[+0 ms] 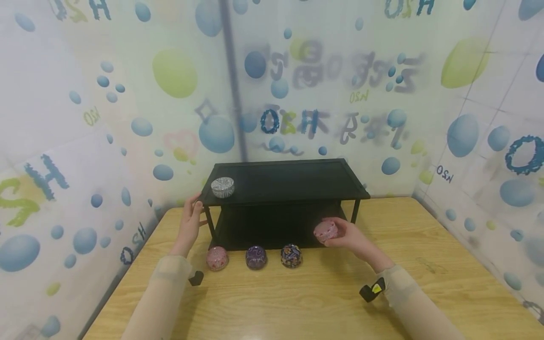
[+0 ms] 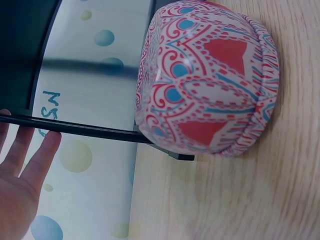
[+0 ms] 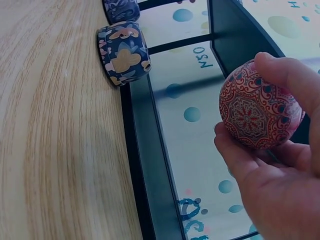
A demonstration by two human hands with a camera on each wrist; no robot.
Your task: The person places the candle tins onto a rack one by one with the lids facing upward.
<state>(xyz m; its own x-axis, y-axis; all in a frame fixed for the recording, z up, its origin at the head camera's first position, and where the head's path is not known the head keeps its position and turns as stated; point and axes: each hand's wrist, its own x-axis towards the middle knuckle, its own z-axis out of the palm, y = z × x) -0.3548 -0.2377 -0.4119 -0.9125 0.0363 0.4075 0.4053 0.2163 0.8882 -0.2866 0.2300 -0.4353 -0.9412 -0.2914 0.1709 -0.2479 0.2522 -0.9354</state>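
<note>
My right hand grips a round pink-red patterned tin between thumb and fingers, in front of the right part of the black shelf's lower tier. In the right wrist view the tin shows a mandala pattern on the face toward the camera. My left hand rests at the left front corner of the two-tier black shelf, its fairly straight fingers touching a leg. On the table before the shelf stand a pink-red tin, a purple tin and a dark flowered tin.
A black-and-white patterned tin sits on the upper tier at its left front corner. The wooden table extends in front and to both sides. Patterned curtains hang behind and at the sides.
</note>
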